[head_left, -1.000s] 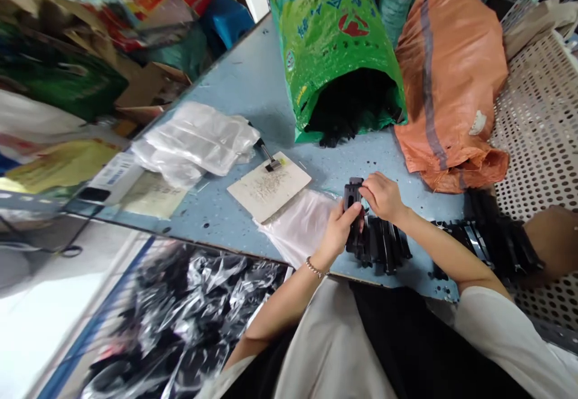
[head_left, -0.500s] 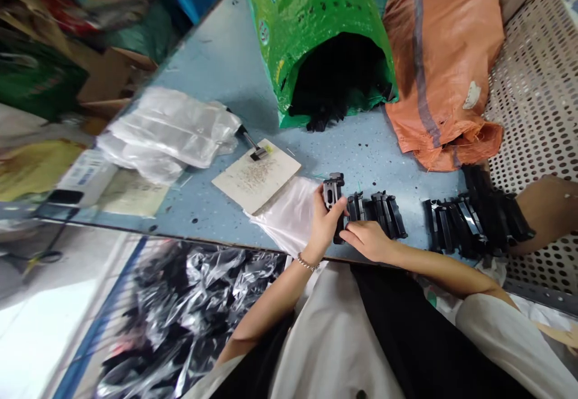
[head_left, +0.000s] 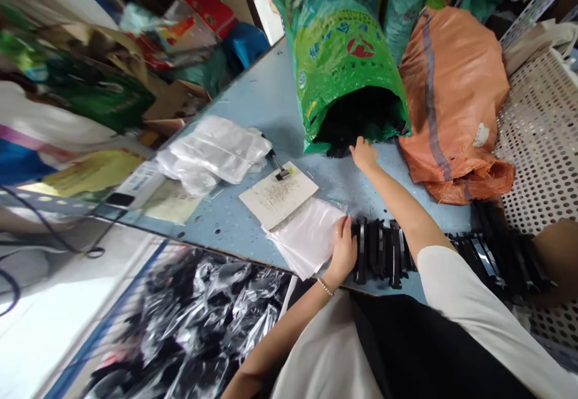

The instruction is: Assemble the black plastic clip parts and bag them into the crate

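Observation:
My left hand [head_left: 344, 250] is at the left end of a row of black plastic parts [head_left: 377, 251] standing side by side along the table's near edge. Its bent fingers press against the end part, beside a stack of clear plastic bags [head_left: 311, 230]. Farther forward, my right hand [head_left: 365, 154] reaches to the mouth of a green sack [head_left: 347, 56]. Its fingers are partly spread, with nothing visible in them, close to black pieces [head_left: 339, 148] spilling from the opening. The sack's dark inside hides most of its contents.
A cardboard piece [head_left: 280, 194] and folded clear bags [head_left: 221, 146] lie on the left. An orange sack [head_left: 456, 92] stands at the right, near a perforated metal panel [head_left: 537, 140]. Another person's blurred hand [head_left: 557, 257] is by more black parts [head_left: 492, 254]. Bagged black items [head_left: 208, 321] lie below the table.
My right hand has left the row and moved forward to the green sack's mouth. The part my left hand held upright is now at the row's left end. The view has shifted.

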Demonstrator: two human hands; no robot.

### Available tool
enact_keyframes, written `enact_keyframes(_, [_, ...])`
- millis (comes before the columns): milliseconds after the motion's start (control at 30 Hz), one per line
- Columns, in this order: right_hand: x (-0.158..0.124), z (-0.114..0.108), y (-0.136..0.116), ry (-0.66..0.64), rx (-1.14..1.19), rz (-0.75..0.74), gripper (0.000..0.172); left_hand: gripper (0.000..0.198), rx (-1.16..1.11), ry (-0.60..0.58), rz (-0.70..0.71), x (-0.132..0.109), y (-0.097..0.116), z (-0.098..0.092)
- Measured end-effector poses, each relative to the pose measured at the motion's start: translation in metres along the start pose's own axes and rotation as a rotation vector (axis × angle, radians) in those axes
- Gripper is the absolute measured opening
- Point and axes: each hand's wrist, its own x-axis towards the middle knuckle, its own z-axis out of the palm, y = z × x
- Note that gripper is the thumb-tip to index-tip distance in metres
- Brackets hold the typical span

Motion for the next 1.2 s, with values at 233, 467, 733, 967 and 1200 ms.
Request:
enact_keyframes(233, [-0.006,-0.028,0.02,-0.104,0.094,0.057,0.033,0.045,-0.179,-0.002,-0.048,0.01,-0.001,-0.028])
enact_keyframes(467, [-0.184,-0.036,0.063,-0.214,0.449,-0.205,0.03,0.065,-0.93,0.021,-0.294,0.073,0.047,-0.042])
enact_keyframes(733, [-0.22,-0.067,0.077,0.188,0.106,-0.586,0.037,0.08,-0.749,-0.175,-0.264,0.037,0.085,-0.047])
enact_keyframes(967, [-0.207,-0.06,0.064,-0.095,0.429,-0.559,0.05,0.079,-0.584,-0.208,-0.245,0.016,0.092,-0.062])
enact_keyframes(1200, [-0.263,-0.039,0.057,-0.148,0.226,-0.751,0.043,0.056,-0.502,0.012,-0.316,0.025,0.079,-0.075])
